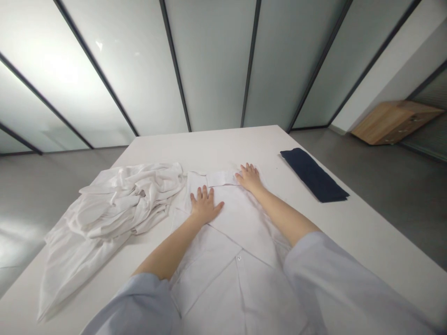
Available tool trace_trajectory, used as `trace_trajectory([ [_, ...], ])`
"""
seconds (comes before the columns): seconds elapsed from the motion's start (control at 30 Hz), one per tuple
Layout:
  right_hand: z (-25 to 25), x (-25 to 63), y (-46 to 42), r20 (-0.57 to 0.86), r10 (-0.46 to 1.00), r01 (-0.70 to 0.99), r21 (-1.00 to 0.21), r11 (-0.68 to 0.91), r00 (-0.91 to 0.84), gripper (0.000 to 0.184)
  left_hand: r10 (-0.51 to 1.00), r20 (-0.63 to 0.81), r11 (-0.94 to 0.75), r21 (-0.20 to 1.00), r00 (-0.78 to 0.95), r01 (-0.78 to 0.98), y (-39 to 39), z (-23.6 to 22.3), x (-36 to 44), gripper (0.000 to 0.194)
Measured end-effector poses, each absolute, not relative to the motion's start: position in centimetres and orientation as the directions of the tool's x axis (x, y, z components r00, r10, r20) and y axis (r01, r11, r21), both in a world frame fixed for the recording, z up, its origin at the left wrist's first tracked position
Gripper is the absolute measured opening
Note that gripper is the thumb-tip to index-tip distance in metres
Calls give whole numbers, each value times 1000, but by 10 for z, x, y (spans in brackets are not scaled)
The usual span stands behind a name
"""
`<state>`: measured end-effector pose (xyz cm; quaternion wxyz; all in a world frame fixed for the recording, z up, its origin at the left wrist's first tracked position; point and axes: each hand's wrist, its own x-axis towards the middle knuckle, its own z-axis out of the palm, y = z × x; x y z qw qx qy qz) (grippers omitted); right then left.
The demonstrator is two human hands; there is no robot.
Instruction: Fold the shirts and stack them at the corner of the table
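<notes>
A white buttoned shirt [240,223] lies in front of me with folded layers and a button showing on its front. My left hand [205,205] rests flat on the fabric with the fingers spread. Farther away and to the right, my right hand [249,177] also lies flat, fingers apart, at the shirt's far edge. Between the fingertips of both hands runs a flat folded band [221,178] of the shirt, which the right thumb touches. Neither hand grips anything. The near end of the shirt runs out of the bottom of the view.
A loose heap of white cloth [122,204] lies left of the shirt, one corner trailing toward me. A folded dark navy piece [314,175] sits near the right edge of the white table [209,144]. Beyond are frosted glass panels [213,65] and a wooden cabinet [387,121].
</notes>
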<state>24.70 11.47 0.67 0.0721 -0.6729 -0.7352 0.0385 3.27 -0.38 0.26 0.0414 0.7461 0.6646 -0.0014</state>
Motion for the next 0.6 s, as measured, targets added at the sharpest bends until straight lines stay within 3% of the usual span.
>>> trace_trajectory([
  [0.17,10,263,82,76,988,983,-115,145,-136,66,989,-60,-128,73,132,989,8,3,31,86],
  [0.43,4,272,36,-125,985,989,-99,106,-118,75,987,-81,-137,62,142,989,56,7,30,86],
  [0.6,7,266,57,-104,991,993,-101,69,-79,76,990,52,-133,71,129,989,74,22,33,70],
])
